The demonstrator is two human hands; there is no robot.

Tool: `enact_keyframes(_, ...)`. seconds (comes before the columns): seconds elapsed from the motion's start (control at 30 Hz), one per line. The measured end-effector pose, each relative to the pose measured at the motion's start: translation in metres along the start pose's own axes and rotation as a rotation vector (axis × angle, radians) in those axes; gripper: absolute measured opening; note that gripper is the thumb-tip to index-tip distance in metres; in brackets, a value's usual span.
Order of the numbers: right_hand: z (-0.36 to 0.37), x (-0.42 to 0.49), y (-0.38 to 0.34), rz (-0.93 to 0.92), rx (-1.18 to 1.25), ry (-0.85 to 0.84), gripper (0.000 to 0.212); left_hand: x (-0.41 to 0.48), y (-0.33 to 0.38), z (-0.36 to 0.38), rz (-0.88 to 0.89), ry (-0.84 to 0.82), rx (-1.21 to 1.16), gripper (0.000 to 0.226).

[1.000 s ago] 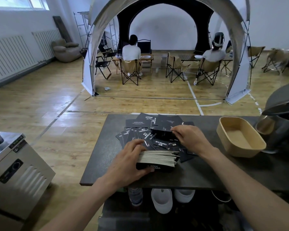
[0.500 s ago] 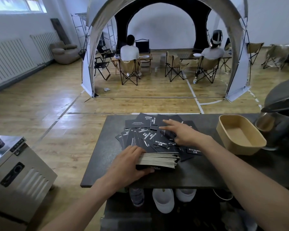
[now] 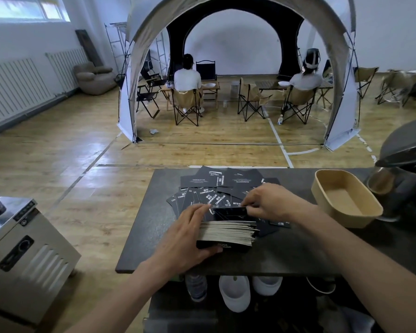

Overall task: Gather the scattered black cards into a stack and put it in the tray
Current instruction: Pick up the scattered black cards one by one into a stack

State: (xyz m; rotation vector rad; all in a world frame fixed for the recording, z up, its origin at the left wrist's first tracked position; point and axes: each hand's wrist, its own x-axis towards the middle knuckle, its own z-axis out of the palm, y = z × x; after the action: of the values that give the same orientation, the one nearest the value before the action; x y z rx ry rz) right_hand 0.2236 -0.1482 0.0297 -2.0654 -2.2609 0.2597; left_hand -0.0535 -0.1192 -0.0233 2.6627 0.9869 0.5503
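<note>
Several black cards [image 3: 216, 186] with white print lie fanned across the far middle of the dark table [image 3: 151, 236]. A thick stack of cards [image 3: 228, 233] stands near the front edge. My left hand [image 3: 190, 234] grips the stack's left end, thumb under its front. My right hand [image 3: 267, 203] pinches a single black card [image 3: 231, 211] just above the top of the stack. The tan oval tray [image 3: 322, 195] sits empty at the right of the table.
A dark metal appliance [image 3: 408, 169] crowds the table's right end behind the tray. A steel machine [image 3: 27, 255] stands at the lower left. Bottles and white bowls [image 3: 233, 292] sit under the table. Beyond are a tent arch, folding chairs and two seated people.
My right hand reached out into the scattered cards, then drew back toward me with one card pinched, now over the stack. My left hand stayed on the stack.
</note>
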Motion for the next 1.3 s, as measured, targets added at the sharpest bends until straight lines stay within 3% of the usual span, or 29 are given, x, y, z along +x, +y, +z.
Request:
enact_keyframes(0.1,-0.006,-0.019,-0.015,-0.047,0.278,-0.127,0.022,0.001,0.000,0.002,-0.002,0.008,-0.026,0.105)
enact_keyframes(0.17,-0.012,-0.024,-0.018,-0.031,0.449,-0.277,0.022,0.001,0.000,0.003,0.031,0.000,-0.008,0.088)
enact_keyframes(0.23,-0.011,-0.017,-0.005,0.069,0.578,-0.174,0.028,0.002,0.000,0.001,0.048,-0.022,0.034,0.068)
enact_keyframes(0.27,-0.010,-0.012,0.005,0.146,0.520,-0.060,0.031,0.002,0.001,0.000,0.042,-0.033,0.037,0.064)
enact_keyframes(0.33,-0.003,-0.004,0.020,0.277,0.174,0.080,0.052,0.004,0.001,0.000,0.029,-0.041,0.026,0.062)
enact_keyframes(0.4,0.008,-0.002,0.024,0.320,0.005,0.058,0.055,0.006,0.002,0.000,0.017,-0.057,0.015,0.061)
enact_keyframes(0.5,0.018,-0.003,0.025,0.339,0.113,0.103,0.048,0.007,0.005,0.000,-0.012,-0.096,-0.004,0.059)
enact_keyframes(0.63,0.020,-0.004,0.026,0.427,0.359,0.172,0.071,0.007,0.007,0.002,-0.021,-0.095,-0.012,0.064)
enact_keyframes(0.73,0.018,-0.005,0.031,0.457,0.488,0.190,0.059,0.005,0.008,0.003,-0.012,-0.082,0.026,0.075)
enact_keyframes(0.9,0.006,-0.007,0.028,0.419,0.660,0.134,0.006,0.006,0.009,0.003,0.006,-0.072,0.031,0.064)
enact_keyframes(1.07,-0.024,-0.013,0.024,0.459,0.995,0.229,0.018,0.007,0.007,0.004,0.014,-0.064,0.038,0.063)
enact_keyframes(1.13,-0.032,-0.018,0.020,0.390,0.880,0.235,0.014,0.006,0.007,0.004,0.011,-0.058,0.034,0.069)
enact_keyframes(1.23,-0.038,-0.024,-0.002,0.273,0.280,0.185,0.011,0.004,0.006,0.007,-0.012,-0.041,0.003,0.101)
enact_keyframes(1.3,-0.029,-0.022,-0.024,0.145,0.109,0.057,0.019,0.005,0.006,0.009,-0.040,-0.033,-0.046,0.117)
